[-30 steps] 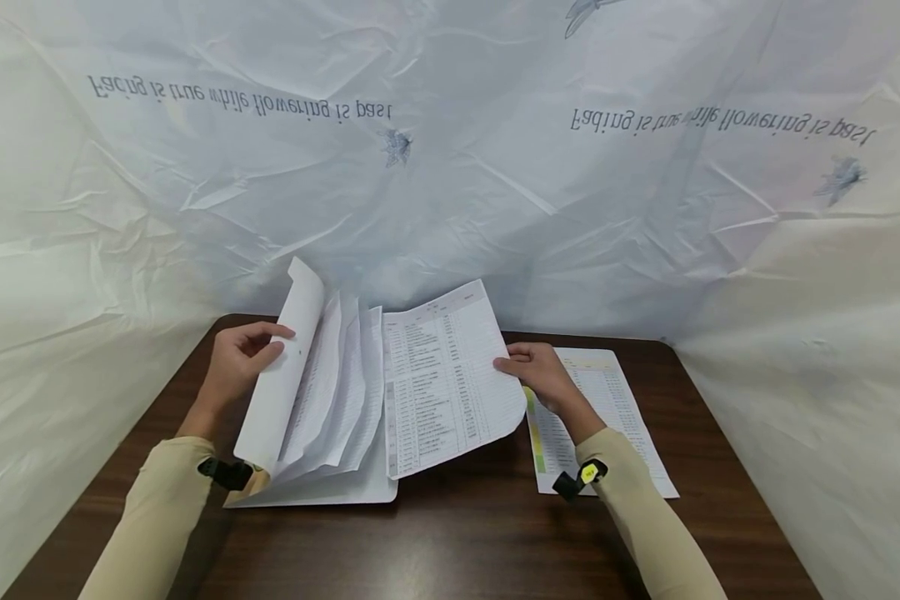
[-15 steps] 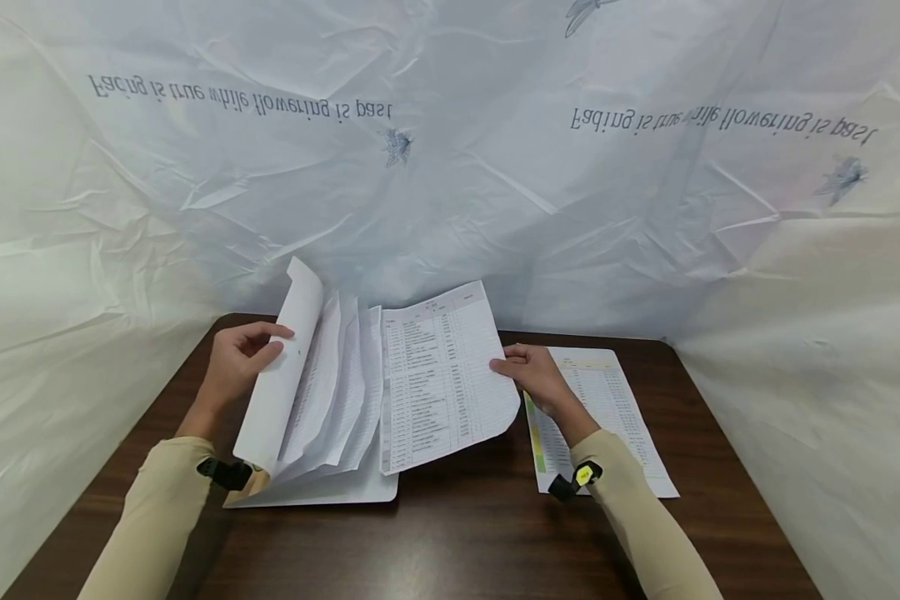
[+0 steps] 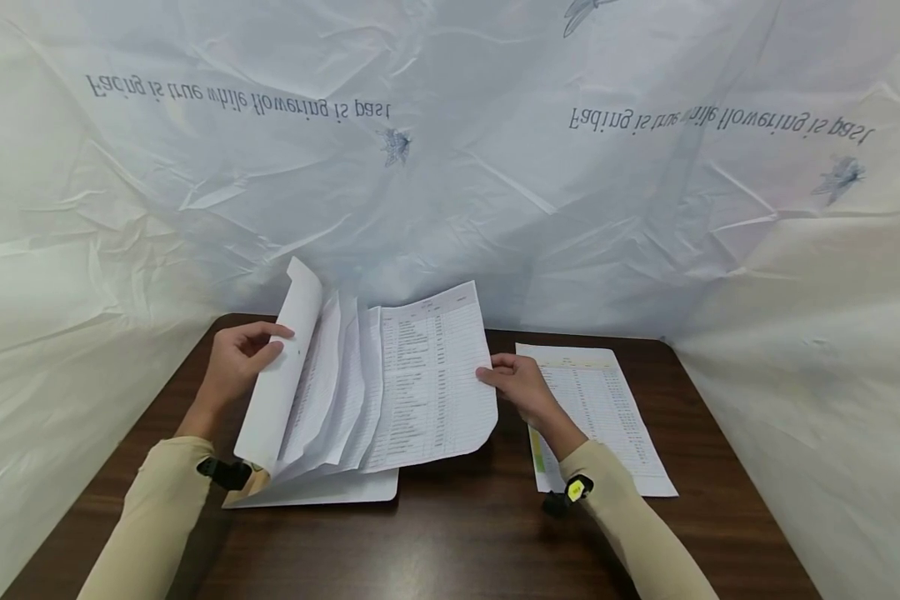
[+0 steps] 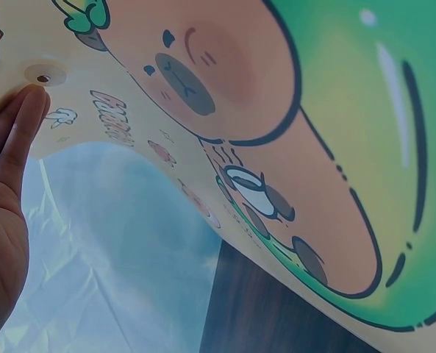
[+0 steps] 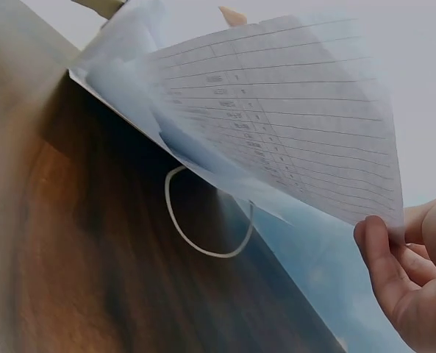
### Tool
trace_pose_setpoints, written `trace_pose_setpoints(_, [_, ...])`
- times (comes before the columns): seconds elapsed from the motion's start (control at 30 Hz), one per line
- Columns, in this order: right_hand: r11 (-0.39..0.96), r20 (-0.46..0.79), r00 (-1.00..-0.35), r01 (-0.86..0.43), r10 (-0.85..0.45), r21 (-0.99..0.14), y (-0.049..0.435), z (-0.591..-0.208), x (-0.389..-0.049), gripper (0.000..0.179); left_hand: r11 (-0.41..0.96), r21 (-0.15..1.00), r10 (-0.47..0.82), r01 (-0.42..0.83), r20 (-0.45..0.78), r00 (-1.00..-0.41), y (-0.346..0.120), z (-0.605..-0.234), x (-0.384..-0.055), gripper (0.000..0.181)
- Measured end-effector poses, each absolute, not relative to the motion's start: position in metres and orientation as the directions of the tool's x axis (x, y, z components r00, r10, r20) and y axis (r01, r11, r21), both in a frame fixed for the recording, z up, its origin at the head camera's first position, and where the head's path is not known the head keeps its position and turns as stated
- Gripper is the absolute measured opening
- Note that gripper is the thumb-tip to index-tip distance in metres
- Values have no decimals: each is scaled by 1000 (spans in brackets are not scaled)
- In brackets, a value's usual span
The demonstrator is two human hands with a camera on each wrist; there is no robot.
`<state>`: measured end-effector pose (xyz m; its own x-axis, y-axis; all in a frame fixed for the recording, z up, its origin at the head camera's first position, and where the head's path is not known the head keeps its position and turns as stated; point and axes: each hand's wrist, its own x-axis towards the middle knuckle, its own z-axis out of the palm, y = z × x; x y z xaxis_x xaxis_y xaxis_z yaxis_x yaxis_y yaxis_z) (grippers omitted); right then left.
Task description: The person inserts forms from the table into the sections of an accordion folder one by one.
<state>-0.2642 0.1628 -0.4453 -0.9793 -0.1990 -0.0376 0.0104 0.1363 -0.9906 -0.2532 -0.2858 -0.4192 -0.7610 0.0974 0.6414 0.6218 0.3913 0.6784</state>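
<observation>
One paper sheet [image 3: 433,383] — thin, curved

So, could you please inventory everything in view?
table: 1, dark brown, underneath
folder: 1, white, cartoon print, table's left
pages: several, white, in folder
held sheet: 1, white, folder's right side
loose sheet: 1, mostly white, table's right
loop: 1, pale, by folder's edge
sheeting: count unclear, whitish with lettering, behind and beside
wrist devices: 2, mostly black, one per wrist
sleeves: 2, beige, both arms
left hand: 1, holding folder
right hand: 1, pinching held sheet
</observation>
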Motion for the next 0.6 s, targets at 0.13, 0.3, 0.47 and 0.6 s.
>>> trace_pose_setpoints(0.13, [126, -30, -981, 6, -190, -992, 155, -447, -259, 33, 395, 671, 105, 627, 645, -757, -279, -408, -245, 16])
trace_pose_setpoints(0.3, [104, -42, -986, 25, -161, -994, 146, -451, -257, 32, 405, 672, 112, 620, 637, -763, -269, -391, -231, 15])
trace_pose_setpoints(0.47, [108, -60, -988, 45, -142, -993, 136, -452, -254, 29, 405, 665, 112, 628, 645, -756, -269, -392, -232, 15])
trace_pose_setpoints(0.6, [111, -72, -987, 56, -146, -992, 132, -451, -251, 28, 398, 663, 108, 634, 652, -751, -269, -392, -232, 15])
